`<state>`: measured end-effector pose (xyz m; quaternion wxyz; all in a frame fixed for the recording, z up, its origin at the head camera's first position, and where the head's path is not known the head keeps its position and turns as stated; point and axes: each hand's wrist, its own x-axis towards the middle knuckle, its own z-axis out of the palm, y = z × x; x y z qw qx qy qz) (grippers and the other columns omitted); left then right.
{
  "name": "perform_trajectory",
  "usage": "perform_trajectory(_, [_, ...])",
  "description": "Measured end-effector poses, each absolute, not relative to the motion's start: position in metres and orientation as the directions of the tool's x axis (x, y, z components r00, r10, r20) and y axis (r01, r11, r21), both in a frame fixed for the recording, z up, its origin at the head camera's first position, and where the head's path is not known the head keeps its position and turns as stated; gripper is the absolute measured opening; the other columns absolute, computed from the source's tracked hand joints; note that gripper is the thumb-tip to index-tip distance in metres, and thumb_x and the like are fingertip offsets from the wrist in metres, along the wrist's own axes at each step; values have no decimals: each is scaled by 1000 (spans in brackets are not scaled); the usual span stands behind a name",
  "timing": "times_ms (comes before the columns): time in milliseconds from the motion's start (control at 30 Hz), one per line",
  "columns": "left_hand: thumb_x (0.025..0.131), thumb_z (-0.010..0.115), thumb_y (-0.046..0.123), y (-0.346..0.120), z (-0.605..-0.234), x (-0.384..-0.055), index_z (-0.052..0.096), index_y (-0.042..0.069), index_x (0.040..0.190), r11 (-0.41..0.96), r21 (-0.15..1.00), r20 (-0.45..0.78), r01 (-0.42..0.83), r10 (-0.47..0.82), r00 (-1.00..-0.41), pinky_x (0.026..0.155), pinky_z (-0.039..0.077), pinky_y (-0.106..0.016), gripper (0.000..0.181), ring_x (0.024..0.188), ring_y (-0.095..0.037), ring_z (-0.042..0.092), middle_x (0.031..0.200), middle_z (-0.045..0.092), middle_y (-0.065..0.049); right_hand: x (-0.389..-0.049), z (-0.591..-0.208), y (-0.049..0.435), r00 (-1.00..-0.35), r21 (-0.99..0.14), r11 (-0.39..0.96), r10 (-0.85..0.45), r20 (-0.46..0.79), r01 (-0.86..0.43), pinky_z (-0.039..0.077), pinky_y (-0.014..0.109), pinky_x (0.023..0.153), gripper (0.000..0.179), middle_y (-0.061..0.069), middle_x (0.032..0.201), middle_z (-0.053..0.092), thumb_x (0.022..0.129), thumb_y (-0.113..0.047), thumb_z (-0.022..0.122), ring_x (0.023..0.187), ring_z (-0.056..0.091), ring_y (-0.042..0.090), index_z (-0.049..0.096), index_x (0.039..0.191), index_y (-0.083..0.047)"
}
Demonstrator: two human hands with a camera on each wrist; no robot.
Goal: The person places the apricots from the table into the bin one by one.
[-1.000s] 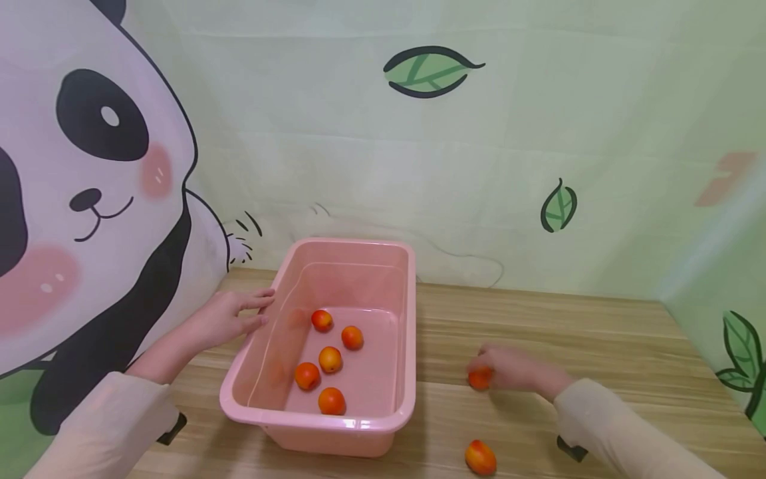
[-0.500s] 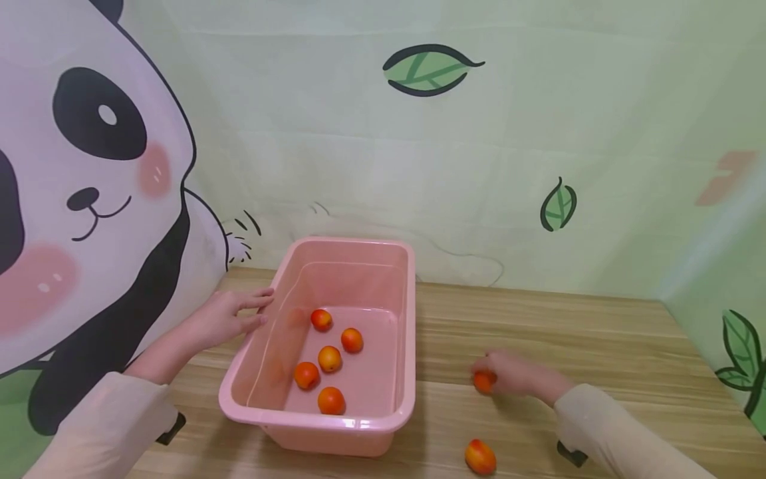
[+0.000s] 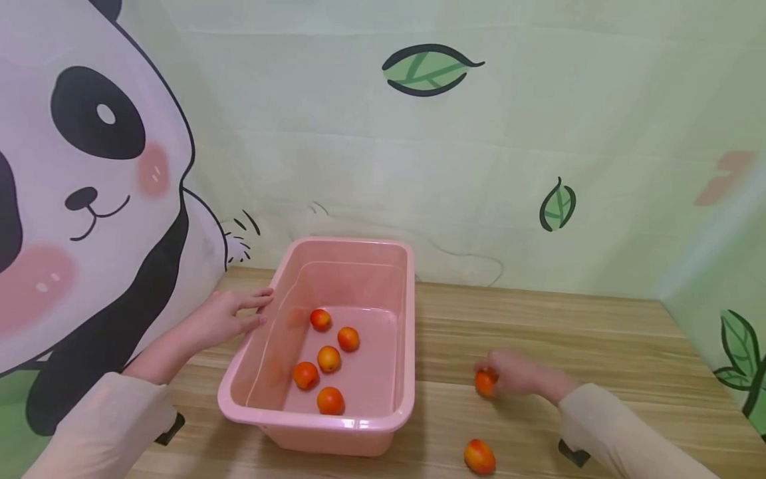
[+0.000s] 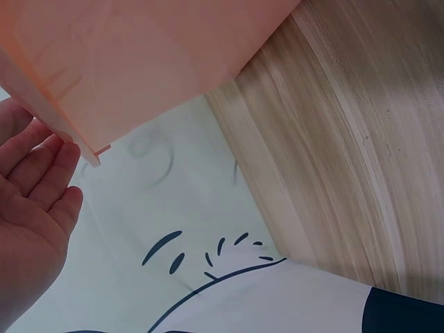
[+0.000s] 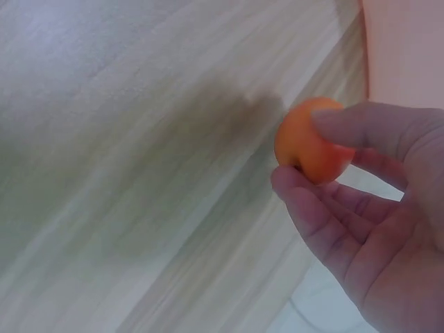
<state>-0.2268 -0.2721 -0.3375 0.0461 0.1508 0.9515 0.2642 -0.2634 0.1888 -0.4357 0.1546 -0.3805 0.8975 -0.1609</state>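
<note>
My right hand pinches a small orange-red fruit, apricot-like, low over the table right of the basin. In the right wrist view the thumb lies along one side of this fruit, with fingertips at its dimpled end. A second such fruit sits on the table nearer the front. The pink plastic basin holds several more, loosely spread over its floor. At the basin's left rim, my left hand rests its extended fingers; the left wrist view has those fingers against the rim from outside.
The wood-grain table extends to the right of the basin. Behind it hangs a pale green cloth printed with leaves and a large panda. The basin stands close to this cloth at the back.
My right hand and its fruit have shifted slightly right and towards the front. One fruit in the basin has moved a little to the left. My left hand stays at the rim.
</note>
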Motion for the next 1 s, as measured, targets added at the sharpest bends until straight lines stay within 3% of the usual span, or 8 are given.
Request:
perform_trajectory(100, [83, 59, 14, -272, -337, -226, 49, -2, 122, 814, 515, 4, 268, 311, -950, 42, 31, -22, 43, 109, -36, 50, 132, 44, -17, -264, -431, 190, -677, -461, 671, -712, -184, -580, 38, 21, 57, 26, 0, 74, 56, 66, 3, 62, 63, 44, 7, 62, 91, 1])
perform_trajectory(300, [83, 59, 15, -272, -337, -226, 49, -1, 122, 819, 506, 7, 271, 311, -950, 42, 31, -22, 44, 109, -36, 50, 132, 44, -18, -263, -414, 190, -682, -498, 663, -709, -178, -559, 41, 22, 59, 28, 1, 78, 59, 67, 2, 61, 67, 48, 10, 61, 95, 1])
perform_trajectory(367, [83, 59, 15, -272, -337, -226, 49, -1, 123, 819, 508, -1, 266, 309, -951, 41, 31, -22, 44, 100, -34, 54, 132, 43, -18, -262, -408, 189, -673, -503, 646, -723, -160, -574, 41, 21, 58, 27, 1, 77, 59, 67, 2, 61, 67, 48, 9, 61, 94, 1])
perform_trajectory(533, [84, 59, 16, -273, -337, -227, 48, -1, 124, 820, 510, -18, 259, 311, -950, 42, 32, -22, 45, 95, -32, 55, 133, 42, -18, -262, -393, 187, -663, -525, 633, -731, -162, -570, 41, 20, 56, 28, -1, 75, 58, 67, 2, 59, 65, 48, 8, 61, 94, -1])
perform_trajectory(733, [84, 58, 16, -273, -337, -226, 48, -1, 124, 826, 498, -15, 264, 313, -950, 42, 32, -22, 44, 98, -29, 54, 133, 42, -18, -262, -376, 182, -675, -526, 664, -707, -211, -532, 44, 23, 60, 32, 0, 81, 61, 69, 0, 60, 70, 52, 12, 61, 101, -1])
perform_trajectory(833, [84, 59, 16, -273, -337, -226, 48, 0, 124, 827, 498, -16, 262, 311, -950, 42, 32, -22, 44, 92, -28, 56, 133, 42, -18, -263, -368, 179, -675, -520, 668, -706, -216, -532, 45, 24, 62, 31, 1, 83, 61, 70, -1, 61, 71, 53, 13, 61, 101, -1])
perform_trajectory(900, [84, 59, 16, -273, -337, -226, 48, 0, 124, 826, 502, -20, 257, 308, -951, 42, 32, -21, 45, 75, -24, 55, 133, 42, -18, -263, -363, 178, -679, -514, 675, -700, -221, -529, 46, 24, 64, 32, 1, 84, 62, 71, -2, 62, 73, 54, 14, 61, 103, -2])
perform_trajectory(1000, [84, 59, 16, -273, -336, -226, 47, 1, 125, 824, 510, -28, 248, 303, -953, 42, 32, -20, 46, 52, -13, 40, 134, 41, -18, -263, -353, 174, -684, -499, 681, -697, -216, -536, 47, 25, 66, 32, 0, 86, 62, 72, -4, 63, 75, 55, 13, 61, 104, -3])
